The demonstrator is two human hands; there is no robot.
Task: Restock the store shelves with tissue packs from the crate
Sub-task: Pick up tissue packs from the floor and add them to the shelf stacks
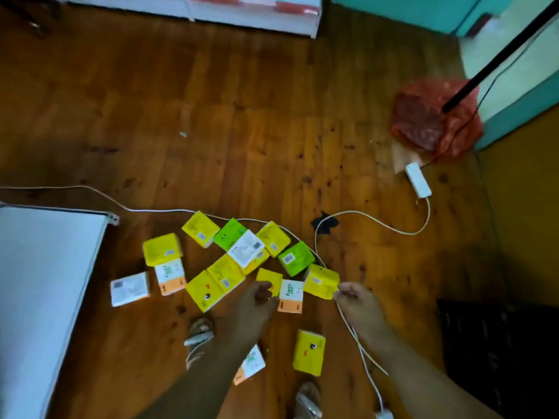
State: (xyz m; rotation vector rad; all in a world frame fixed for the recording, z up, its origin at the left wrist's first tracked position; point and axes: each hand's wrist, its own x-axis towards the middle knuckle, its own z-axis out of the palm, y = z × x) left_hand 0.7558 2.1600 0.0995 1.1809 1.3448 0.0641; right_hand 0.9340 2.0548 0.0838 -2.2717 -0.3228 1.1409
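While the left hand (260,294) and right hand (352,293) each pinched a yellow pack (320,281), the white cable (354,212) lying among them could have snagged.

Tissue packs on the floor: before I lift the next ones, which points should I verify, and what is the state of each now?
1. Left hand grips the left yellow pack: ok, fingers curl on its near edge.
2. Right hand grips the right yellow pack: ok, it pinches the near corner.
3. White cable free of the packs: not ok, it runs among them and passes by the right hand.
4. Floor by the feet free: not ok, a white-orange pack lies between the sandals.
5. Crate and shelf ready: cannot tell, neither shows clearly.
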